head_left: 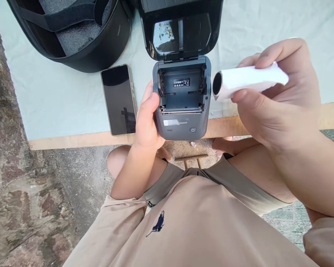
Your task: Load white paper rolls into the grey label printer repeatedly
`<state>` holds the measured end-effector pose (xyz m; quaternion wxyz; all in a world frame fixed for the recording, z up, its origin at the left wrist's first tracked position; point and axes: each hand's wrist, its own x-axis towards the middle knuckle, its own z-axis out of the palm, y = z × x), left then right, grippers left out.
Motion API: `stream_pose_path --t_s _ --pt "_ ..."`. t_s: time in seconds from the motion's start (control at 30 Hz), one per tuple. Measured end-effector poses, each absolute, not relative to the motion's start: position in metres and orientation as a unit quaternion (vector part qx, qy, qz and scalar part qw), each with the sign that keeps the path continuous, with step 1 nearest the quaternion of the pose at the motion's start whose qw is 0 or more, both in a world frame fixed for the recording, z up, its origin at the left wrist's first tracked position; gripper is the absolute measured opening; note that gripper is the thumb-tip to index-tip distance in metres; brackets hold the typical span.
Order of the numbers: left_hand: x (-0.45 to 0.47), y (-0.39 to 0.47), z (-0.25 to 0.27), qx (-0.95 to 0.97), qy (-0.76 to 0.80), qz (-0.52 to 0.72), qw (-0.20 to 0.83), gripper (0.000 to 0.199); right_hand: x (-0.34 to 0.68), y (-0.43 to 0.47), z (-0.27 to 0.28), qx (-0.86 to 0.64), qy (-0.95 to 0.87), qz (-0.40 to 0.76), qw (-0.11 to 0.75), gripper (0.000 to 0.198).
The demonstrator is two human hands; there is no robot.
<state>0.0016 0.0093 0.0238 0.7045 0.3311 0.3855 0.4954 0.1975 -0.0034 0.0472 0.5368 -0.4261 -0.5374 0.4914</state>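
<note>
A dark grey label printer point(180, 124) sits at the table's front edge, its black lid point(180, 33) swung up and back. The bay inside shows a small label with white print and no roll in it. My left hand point(148, 122) grips the printer's left side, thumb on the near face. To the right of the printer, my right hand point(278, 89) pinches a white paper roll point(242, 79) between thumb and fingers. The roll lies roughly sideways, its dark hollow core facing the printer, with a loose end of paper at its right. Roll and printer are slightly apart.
A black phone point(119, 100) lies left of the printer. Behind it stands an open black zip case point(80, 48) with grey foam inside. A pale cloth point(58, 107) covers the table above its wooden edge point(86, 141). A stone wall point(11, 167) borders the left.
</note>
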Motion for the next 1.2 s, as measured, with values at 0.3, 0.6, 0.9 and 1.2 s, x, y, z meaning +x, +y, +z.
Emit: stream_pose_path --t_s 0.3,0.6,0.9,1.2 --pt "0.008 0.010 0.016 0.381 0.365 0.500 0.687 0.044 0.193 0.002 0.063 -0.415 -0.737 0.170 0.505 0.045" --pt "0.009 0.007 0.025 0.377 0.341 0.504 0.698 0.026 0.174 0.012 0.071 -0.470 -0.817 0.030 0.334 0.008" --pt "0.010 0.008 0.017 0.378 0.358 0.498 0.694 0.041 0.175 0.014 0.063 -0.501 -0.823 0.047 0.263 0.023" --pt "0.007 0.007 0.026 0.335 0.340 0.487 0.732 0.031 0.183 -0.001 0.043 -0.371 -0.845 -0.021 0.384 0.013"
